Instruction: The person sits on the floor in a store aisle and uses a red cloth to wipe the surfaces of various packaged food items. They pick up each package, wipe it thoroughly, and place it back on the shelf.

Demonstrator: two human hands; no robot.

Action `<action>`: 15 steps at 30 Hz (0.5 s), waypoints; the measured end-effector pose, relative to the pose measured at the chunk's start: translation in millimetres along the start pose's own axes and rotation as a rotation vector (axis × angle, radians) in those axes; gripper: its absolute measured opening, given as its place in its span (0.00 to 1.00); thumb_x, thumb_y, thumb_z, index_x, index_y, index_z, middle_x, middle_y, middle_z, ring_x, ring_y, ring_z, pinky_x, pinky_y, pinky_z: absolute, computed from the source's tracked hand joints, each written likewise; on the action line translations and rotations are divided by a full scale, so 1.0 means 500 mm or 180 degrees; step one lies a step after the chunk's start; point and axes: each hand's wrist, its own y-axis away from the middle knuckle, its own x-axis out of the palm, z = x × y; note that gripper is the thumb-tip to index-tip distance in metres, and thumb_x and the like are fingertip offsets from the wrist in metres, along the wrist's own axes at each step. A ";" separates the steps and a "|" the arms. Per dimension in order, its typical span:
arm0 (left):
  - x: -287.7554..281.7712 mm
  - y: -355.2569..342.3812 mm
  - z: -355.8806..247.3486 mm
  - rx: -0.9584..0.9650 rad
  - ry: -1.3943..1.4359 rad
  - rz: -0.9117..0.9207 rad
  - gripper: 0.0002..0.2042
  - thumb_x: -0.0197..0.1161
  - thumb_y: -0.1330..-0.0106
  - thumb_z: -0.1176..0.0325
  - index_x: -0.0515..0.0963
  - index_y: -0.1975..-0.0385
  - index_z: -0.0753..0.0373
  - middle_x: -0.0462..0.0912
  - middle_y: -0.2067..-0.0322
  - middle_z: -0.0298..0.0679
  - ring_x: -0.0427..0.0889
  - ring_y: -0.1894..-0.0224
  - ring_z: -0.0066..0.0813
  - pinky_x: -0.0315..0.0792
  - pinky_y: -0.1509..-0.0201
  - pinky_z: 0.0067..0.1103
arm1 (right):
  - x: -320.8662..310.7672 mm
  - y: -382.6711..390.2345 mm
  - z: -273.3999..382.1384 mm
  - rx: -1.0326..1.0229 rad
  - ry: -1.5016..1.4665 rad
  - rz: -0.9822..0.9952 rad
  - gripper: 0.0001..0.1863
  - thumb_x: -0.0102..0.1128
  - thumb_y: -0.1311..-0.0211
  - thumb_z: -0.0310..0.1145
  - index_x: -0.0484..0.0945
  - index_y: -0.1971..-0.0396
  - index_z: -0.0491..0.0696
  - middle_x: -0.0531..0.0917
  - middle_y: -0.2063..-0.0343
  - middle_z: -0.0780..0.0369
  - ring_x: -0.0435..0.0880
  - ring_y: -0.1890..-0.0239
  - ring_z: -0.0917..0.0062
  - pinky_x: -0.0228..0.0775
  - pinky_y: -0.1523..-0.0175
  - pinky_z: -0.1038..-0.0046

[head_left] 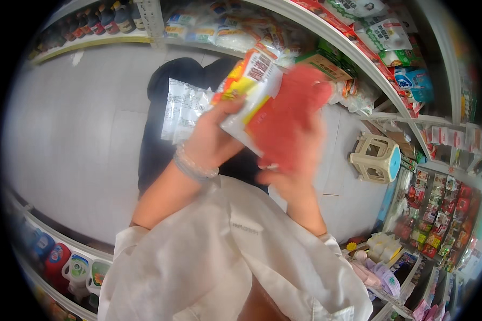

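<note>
Gripping packet, red cloth (blurred), grey floor, stocked shelves

Bright, diffuse light is recorded; the floor is rendered pale and shirt folds are softly shaded. The red item and right hand are smeared by motion blur. Shelves are bent by fisheye distortion; corners are blacked out.

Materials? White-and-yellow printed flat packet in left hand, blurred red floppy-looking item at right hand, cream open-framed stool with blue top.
Packet: probably plastic film, slightly glossy; smooth, brightly printed surface.
Red item: perhaps cloth, matte; soft, uneven outline, but motion blur leaves rubber or plastic open.
Stool: likely moulded plastic, satin; rounded edges, evenly coloured frame.
</note>
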 end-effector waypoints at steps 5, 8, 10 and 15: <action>0.031 -0.018 0.002 -0.0519 0.2415 0.0288 0.42 0.57 0.47 0.72 0.32 0.40 0.61 0.48 0.41 0.41 0.54 0.41 0.32 0.59 0.45 0.26 | 0.049 0.016 -0.035 0.0841 -0.0457 -0.0287 0.30 0.67 0.64 0.32 0.68 0.56 0.42 0.62 0.49 0.49 0.58 0.44 0.58 0.54 0.45 0.60; 0.030 -0.017 0.004 -0.0075 0.0956 0.0782 0.47 0.59 0.48 0.72 0.24 0.42 0.60 0.42 0.40 0.44 0.48 0.39 0.33 0.55 0.43 0.30 | 0.027 0.007 -0.052 0.0950 -0.1203 -0.1064 0.25 0.58 0.58 0.22 0.66 0.55 0.42 0.68 0.53 0.55 0.67 0.51 0.73 0.60 0.50 0.70; 0.034 -0.013 0.014 0.0329 -0.0187 0.0585 0.47 0.61 0.49 0.70 0.26 0.41 0.63 0.46 0.41 0.47 0.50 0.40 0.34 0.52 0.42 0.30 | 0.010 -0.004 -0.073 0.1087 -0.1924 -0.1838 0.22 0.53 0.54 0.19 0.64 0.54 0.40 0.70 0.55 0.58 0.70 0.54 0.75 0.62 0.51 0.72; 0.016 -0.028 0.030 -0.0264 0.0093 -0.0330 0.43 0.64 0.52 0.56 0.44 0.41 0.63 0.62 0.49 0.42 0.61 0.46 0.32 0.56 0.44 0.26 | -0.024 0.017 -0.099 0.2201 -0.3723 -0.1904 0.20 0.51 0.50 0.27 0.64 0.54 0.40 0.71 0.56 0.58 0.73 0.56 0.70 0.65 0.51 0.69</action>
